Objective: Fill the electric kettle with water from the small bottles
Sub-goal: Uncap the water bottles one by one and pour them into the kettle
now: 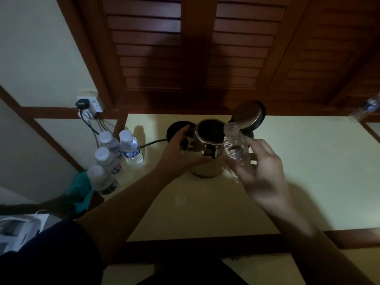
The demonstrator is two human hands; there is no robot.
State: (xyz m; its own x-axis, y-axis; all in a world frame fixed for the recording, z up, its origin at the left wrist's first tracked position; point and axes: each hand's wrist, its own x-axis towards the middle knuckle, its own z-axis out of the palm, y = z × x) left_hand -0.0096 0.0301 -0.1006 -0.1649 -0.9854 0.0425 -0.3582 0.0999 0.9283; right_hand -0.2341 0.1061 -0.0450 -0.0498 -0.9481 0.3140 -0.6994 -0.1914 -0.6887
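A steel electric kettle (207, 167) stands on the pale table (308, 161) with its lid (248, 116) swung open at the back right. My left hand (178, 149) grips the kettle's side near the spout. My right hand (261, 171) holds a clear small bottle (236, 149), uncapped and tilted, its mouth at the kettle's right rim. Little water shows inside the bottle. A small bottle cap (180, 199) lies on the table in front of the kettle.
Several capped small bottles (115, 153) stand at the table's left edge. The black kettle base (174, 128) sits behind my left hand, its cord running to a wall socket (90, 104). Another bottle (368, 108) lies at the far right. Louvred wooden doors rise behind.
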